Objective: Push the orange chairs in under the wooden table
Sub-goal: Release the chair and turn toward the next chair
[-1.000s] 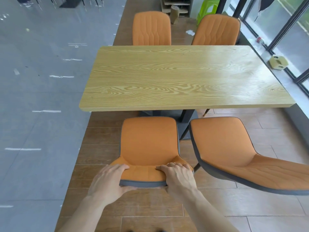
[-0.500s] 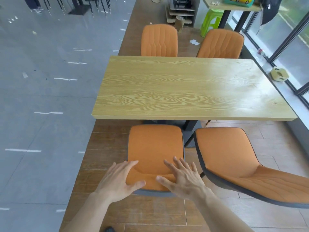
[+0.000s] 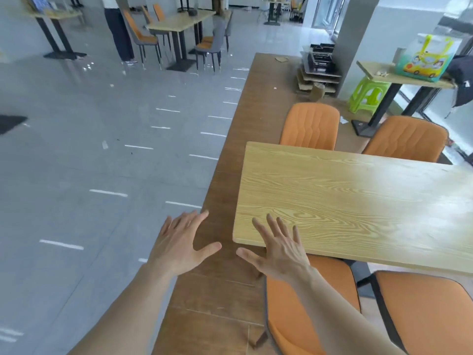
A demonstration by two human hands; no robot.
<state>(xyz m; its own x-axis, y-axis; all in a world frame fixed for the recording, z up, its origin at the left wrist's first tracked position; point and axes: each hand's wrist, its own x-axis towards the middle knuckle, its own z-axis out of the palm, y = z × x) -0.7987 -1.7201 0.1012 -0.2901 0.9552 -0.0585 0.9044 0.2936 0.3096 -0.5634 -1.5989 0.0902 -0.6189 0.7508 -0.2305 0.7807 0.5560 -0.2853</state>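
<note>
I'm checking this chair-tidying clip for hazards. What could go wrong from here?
Both hands, left hand and right hand, are open and off the chairs, so the near-left chair may stay only partly under the wooden table. The near-right chair sits close beside it; pushing either could knock them together.

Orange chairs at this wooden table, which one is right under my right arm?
The near-left chair, under your right hand. The near-right chair sits clear of it; the two far chairs stand beyond the table.
</note>
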